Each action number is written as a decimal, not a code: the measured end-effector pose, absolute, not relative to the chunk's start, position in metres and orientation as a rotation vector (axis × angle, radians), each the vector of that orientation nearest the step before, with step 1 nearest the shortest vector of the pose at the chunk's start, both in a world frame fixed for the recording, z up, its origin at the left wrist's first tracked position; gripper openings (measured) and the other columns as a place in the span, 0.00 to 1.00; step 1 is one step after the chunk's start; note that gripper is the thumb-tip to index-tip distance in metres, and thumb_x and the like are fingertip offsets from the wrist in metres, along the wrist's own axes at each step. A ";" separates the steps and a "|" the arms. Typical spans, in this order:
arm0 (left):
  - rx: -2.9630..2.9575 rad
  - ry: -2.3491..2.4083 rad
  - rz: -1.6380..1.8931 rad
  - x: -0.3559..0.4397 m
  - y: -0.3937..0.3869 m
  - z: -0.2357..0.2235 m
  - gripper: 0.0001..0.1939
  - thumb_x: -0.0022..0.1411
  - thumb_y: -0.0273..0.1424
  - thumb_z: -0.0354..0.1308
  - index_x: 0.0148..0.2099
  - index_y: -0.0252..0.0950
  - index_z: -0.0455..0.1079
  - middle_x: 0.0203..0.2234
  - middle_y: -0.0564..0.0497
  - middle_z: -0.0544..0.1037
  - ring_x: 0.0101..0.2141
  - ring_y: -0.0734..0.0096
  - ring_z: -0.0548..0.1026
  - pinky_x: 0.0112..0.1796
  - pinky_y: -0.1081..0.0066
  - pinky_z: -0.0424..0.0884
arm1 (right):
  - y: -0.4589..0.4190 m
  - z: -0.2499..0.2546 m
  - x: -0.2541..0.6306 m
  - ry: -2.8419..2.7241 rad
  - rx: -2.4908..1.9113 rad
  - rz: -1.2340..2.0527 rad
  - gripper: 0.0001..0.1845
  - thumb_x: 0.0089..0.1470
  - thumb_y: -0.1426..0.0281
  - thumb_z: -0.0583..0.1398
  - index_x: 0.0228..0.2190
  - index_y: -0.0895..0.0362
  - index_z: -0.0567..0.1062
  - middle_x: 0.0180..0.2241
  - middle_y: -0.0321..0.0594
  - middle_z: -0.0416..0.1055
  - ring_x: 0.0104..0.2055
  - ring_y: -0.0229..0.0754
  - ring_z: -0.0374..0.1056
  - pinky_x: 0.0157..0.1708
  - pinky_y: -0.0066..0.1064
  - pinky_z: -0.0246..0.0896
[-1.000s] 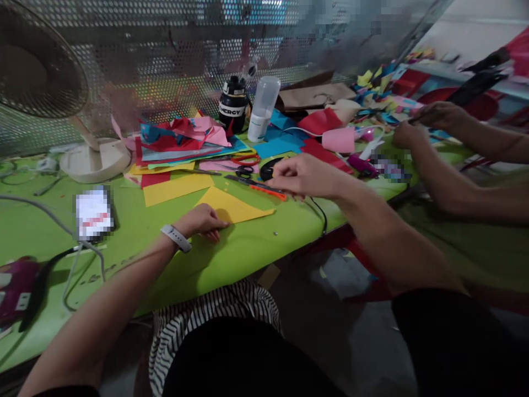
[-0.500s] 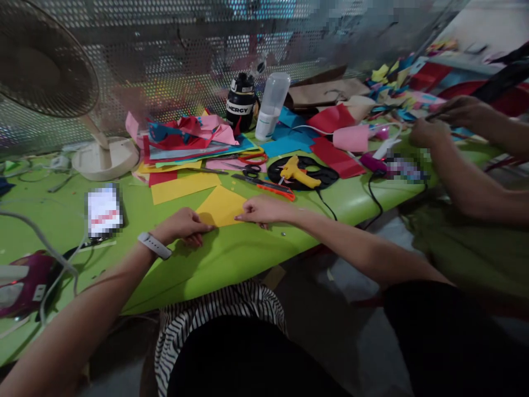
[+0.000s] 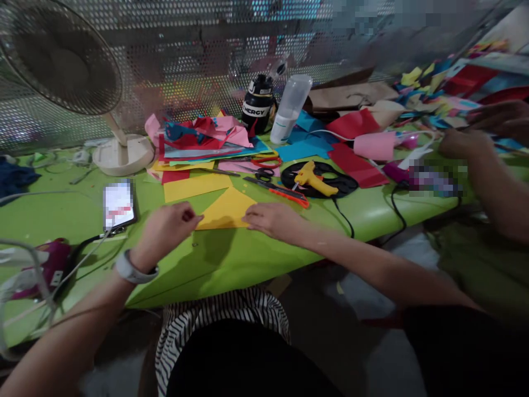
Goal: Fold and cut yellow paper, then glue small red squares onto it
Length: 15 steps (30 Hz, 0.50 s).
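Observation:
A yellow folded paper triangle (image 3: 227, 208) lies on the green table (image 3: 256, 248) in front of me. My left hand (image 3: 165, 230), with a white wristband, is lifted a little and pinches the paper's left corner. My right hand (image 3: 273, 219) rests on the paper's right corner, fingers pressed down on it. Just behind the paper lie an orange-handled cutter (image 3: 281, 190), black scissors (image 3: 261, 174) and a yellow glue gun (image 3: 312, 179) on a black ring.
A white fan (image 3: 82, 82) stands at the back left, a phone (image 3: 118, 203) left of the paper. A heap of coloured paper (image 3: 206, 140), a black bottle (image 3: 258, 110) and a clear bottle (image 3: 291, 107) sit behind. Another person's hands (image 3: 475, 138) work at the right.
My right hand came back from the glue gun to the yellow paper's right corner. My left hand has lifted the left corner off the table. The view shifted right.

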<state>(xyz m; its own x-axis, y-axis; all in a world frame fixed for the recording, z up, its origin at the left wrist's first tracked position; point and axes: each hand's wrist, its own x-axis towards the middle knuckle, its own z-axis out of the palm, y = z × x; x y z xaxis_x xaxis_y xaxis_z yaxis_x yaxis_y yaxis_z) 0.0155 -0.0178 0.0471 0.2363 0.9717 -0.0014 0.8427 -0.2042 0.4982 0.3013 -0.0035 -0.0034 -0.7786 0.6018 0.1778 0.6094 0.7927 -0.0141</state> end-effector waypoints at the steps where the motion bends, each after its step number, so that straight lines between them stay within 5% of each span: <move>1: 2.222 1.650 0.517 0.031 -0.020 0.045 0.13 0.61 0.42 0.57 0.33 0.37 0.72 0.28 0.48 0.81 0.27 0.67 0.77 0.27 0.72 0.66 | -0.006 -0.007 0.301 -2.841 -0.893 -0.174 0.10 0.62 0.75 0.56 0.43 0.59 0.76 0.43 0.47 0.75 0.42 0.44 0.70 0.37 0.34 0.63; 7: 2.114 1.384 0.751 0.075 -0.010 0.028 0.12 0.63 0.40 0.57 0.40 0.37 0.72 0.35 0.47 0.81 0.33 0.68 0.78 0.32 0.73 0.70 | -0.014 -0.014 0.300 -2.895 -0.783 -0.647 0.14 0.61 0.82 0.51 0.39 0.64 0.76 0.36 0.50 0.75 0.36 0.45 0.68 0.34 0.36 0.63; 15: 0.898 1.024 1.176 0.109 0.017 0.028 0.07 0.61 0.33 0.57 0.40 0.35 0.67 0.40 0.47 0.79 0.39 0.72 0.79 0.41 0.71 0.73 | -0.006 -0.020 0.306 -2.771 -0.747 -0.721 0.16 0.63 0.79 0.49 0.37 0.63 0.76 0.34 0.48 0.74 0.34 0.44 0.66 0.34 0.36 0.61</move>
